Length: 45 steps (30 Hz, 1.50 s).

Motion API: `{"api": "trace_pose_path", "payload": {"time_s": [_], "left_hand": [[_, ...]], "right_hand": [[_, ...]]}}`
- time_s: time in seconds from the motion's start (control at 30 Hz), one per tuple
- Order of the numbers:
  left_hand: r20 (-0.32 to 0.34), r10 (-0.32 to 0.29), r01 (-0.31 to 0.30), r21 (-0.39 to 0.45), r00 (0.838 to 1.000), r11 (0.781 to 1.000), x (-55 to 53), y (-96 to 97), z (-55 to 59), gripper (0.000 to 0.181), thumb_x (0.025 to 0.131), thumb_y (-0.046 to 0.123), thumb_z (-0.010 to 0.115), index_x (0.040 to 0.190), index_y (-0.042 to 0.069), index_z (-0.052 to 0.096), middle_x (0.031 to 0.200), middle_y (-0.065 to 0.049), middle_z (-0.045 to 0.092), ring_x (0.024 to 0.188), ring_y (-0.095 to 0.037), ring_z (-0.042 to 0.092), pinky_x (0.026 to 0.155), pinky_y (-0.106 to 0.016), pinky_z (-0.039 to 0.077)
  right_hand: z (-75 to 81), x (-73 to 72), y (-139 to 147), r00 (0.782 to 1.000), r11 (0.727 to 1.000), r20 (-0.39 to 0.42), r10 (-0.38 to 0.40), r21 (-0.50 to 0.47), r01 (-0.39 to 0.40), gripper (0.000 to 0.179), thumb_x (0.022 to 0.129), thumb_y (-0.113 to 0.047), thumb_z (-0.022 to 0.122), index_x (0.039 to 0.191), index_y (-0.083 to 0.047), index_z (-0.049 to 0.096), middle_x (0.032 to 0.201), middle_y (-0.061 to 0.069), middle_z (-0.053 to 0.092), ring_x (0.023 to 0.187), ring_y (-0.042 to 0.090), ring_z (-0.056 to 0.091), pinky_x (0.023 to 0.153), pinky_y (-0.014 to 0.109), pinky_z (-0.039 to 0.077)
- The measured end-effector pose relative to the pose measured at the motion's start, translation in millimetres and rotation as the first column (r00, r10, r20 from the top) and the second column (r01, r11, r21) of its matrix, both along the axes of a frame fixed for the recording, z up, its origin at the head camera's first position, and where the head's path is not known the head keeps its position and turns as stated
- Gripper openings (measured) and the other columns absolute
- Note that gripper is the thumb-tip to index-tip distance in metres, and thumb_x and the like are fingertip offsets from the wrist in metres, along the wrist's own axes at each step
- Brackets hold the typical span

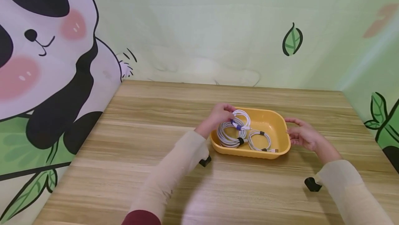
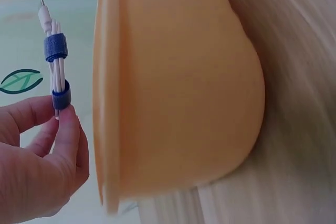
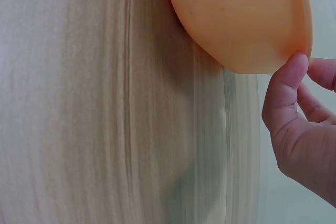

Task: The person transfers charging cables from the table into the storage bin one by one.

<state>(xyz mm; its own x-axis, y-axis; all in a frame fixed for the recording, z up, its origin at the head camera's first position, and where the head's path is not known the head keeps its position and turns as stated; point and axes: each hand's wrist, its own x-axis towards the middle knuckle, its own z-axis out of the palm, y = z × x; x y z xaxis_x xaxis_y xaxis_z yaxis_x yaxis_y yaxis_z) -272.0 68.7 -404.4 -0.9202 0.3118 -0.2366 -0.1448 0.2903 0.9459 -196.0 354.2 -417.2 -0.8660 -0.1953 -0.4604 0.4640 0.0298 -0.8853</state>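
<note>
A yellow plastic tray point(image 1: 249, 153) stands on the wooden table. Above its left end my left hand point(image 1: 220, 114) pinches a coiled white cable point(image 1: 244, 113) between thumb and fingers. Two blue straps point(image 2: 55, 46) bind that coil, and a white plug with a thin metal tip sticks up from it in the left wrist view. Inside the tray lie a larger grey-white cable coil point(image 1: 220, 135) with a black strap and a smaller coil point(image 1: 249, 141) with black ties and a USB plug. My right hand point(image 1: 303, 135) grips the tray's right rim, thumb on the outer wall.
The wooden tabletop point(image 1: 124, 141) extends around the tray on all sides. Behind it rises a pale green backdrop point(image 1: 193, 37) with a panda print at left. Black pieces point(image 1: 312, 184) show under both wrists at the sleeve cuffs.
</note>
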Motion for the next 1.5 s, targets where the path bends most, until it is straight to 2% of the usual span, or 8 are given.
{"api": "trace_pose_path", "payload": {"time_s": [0.17, 0.33, 0.57, 0.8, 1.0, 1.13, 1.3, 1.5], "left_hand": [[-0.017, 0.052, -0.052, -0.005, 0.999, 0.999, 1.9, 8.0, -2.2, 0.023, 0.072, -0.009, 0.059, 0.094, -0.003, 0.062, 0.084, -0.007, 0.058, 0.068, -0.012, 0.054, 0.066, -0.025, 0.052], [-0.001, 0.104, -0.104, 0.008, 0.995, 0.995, 2.7, 15.9, -3.9, 0.022, 0.072, -0.008, 0.058, 0.093, -0.003, 0.062, 0.084, -0.008, 0.06, 0.063, -0.01, 0.052, 0.063, -0.024, 0.052], [0.035, 0.158, -0.159, 0.04, 0.987, 0.986, 3.5, 26.3, -8.3, 0.021, 0.073, -0.009, 0.057, 0.092, -0.002, 0.062, 0.076, -0.004, 0.055, 0.057, -0.01, 0.049, 0.074, -0.036, 0.052], [0.072, 0.203, -0.208, 0.077, 0.977, 0.975, 5.0, 36.2, -11.6, 0.021, 0.072, -0.01, 0.057, 0.091, -0.002, 0.061, 0.074, -0.003, 0.053, 0.055, -0.011, 0.048, 0.055, -0.021, 0.047], [0.114, 0.245, -0.255, 0.075, 0.963, 0.964, 6.9, 43.1, -11.9, 0.017, 0.073, -0.007, 0.058, 0.087, 0.001, 0.061, 0.076, -0.004, 0.053, 0.059, -0.012, 0.05, 0.057, -0.022, 0.048], [0.112, 0.284, -0.293, 0.077, 0.952, 0.953, 6.1, 48.6, -15.9, 0.016, 0.071, -0.009, 0.058, 0.083, 0.001, 0.062, 0.073, -0.002, 0.052, 0.057, -0.012, 0.049, 0.053, -0.019, 0.046], [0.099, 0.307, -0.316, 0.095, 0.947, 0.944, 5.3, 54.1, -21.2, 0.016, 0.071, -0.009, 0.058, 0.083, 0.0, 0.061, 0.072, -0.003, 0.052, 0.053, -0.011, 0.048, 0.052, -0.02, 0.046], [0.093, 0.331, -0.339, 0.088, 0.939, 0.937, 7.4, 58.0, -21.6, 0.014, 0.072, -0.007, 0.059, 0.083, 0.002, 0.061, 0.075, -0.007, 0.056, 0.052, -0.011, 0.047, 0.051, -0.021, 0.045]], "right_hand": [[1.1, 0.4, 1, 1.0, 1.0, 0.002, 0.002, 0.008, -0.002, 0.041, 0.085, -0.003, 0.05, 0.116, -0.022, 0.034, 0.069, -0.001, 0.058, 0.058, 0.009, 0.055, 0.055, 0.022, 0.051], [0.1, 0.1, 0, 1.0, 1.0, -0.003, -0.003, 0.005, 0.003, 0.038, 0.085, -0.002, 0.049, 0.114, -0.023, 0.036, 0.069, -0.002, 0.058, 0.059, 0.008, 0.055, 0.055, 0.021, 0.05], [-1.3, -0.4, 0, 1.0, 1.0, -0.008, -0.004, 0.0, 0.004, 0.038, 0.085, -0.002, 0.049, 0.114, -0.023, 0.036, 0.068, -0.002, 0.058, 0.058, 0.008, 0.054, 0.055, 0.021, 0.05], [-0.5, 0.6, 1, 1.0, 1.0, -0.008, -0.002, -0.007, 0.002, 0.041, 0.085, -0.003, 0.05, 0.118, -0.021, 0.033, 0.068, -0.002, 0.057, 0.058, 0.008, 0.054, 0.055, 0.021, 0.05], [0.0, 0.6, 0, 1.0, 1.0, -0.006, -0.005, -0.004, 0.005, 0.043, 0.085, -0.003, 0.05, 0.12, -0.02, 0.032, 0.069, -0.002, 0.058, 0.058, 0.009, 0.054, 0.055, 0.021, 0.05], [0.5, 0.4, 0, 1.0, 1.0, -0.004, -0.005, -0.006, 0.005, 0.042, 0.085, -0.003, 0.05, 0.119, -0.02, 0.033, 0.068, -0.002, 0.058, 0.058, 0.008, 0.054, 0.055, 0.021, 0.05], [0.3, 0.1, -1, 1.0, 1.0, -0.004, -0.007, -0.004, 0.007, 0.043, 0.085, -0.002, 0.048, 0.121, -0.019, 0.032, 0.068, -0.002, 0.058, 0.058, 0.008, 0.054, 0.055, 0.021, 0.05], [-0.7, -0.2, 0, 1.0, 1.0, -0.004, -0.009, 0.007, 0.009, 0.046, 0.085, -0.002, 0.048, 0.124, -0.018, 0.03, 0.068, -0.002, 0.058, 0.058, 0.008, 0.054, 0.055, 0.021, 0.05]]}}
